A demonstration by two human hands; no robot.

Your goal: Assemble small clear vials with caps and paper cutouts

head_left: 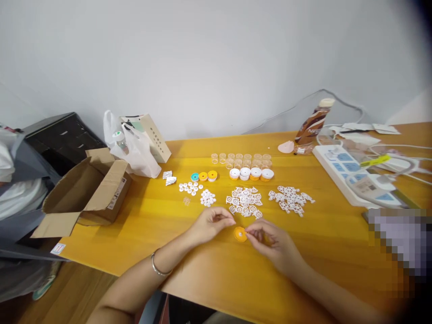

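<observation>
While the right hand [275, 245] pinches a disc [240, 237], the near-closed left hand's [209, 224] hold is unclear. A ten-o'clock bag [143, 156] half-hides its bottle [117, 135].

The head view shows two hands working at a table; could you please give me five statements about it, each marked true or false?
1. The right hand touches an orange disc. True.
2. All tops in the row of three round pieces are orange. False: the leftmost round piece is teal on top.
3. The metal bracelet circles the right wrist. False: the metal bracelet is on the left wrist.
4. The cardboard box has its flaps open. True.
5. The brown bottle is left of the cardboard box. False: the brown bottle is to its right.
</observation>
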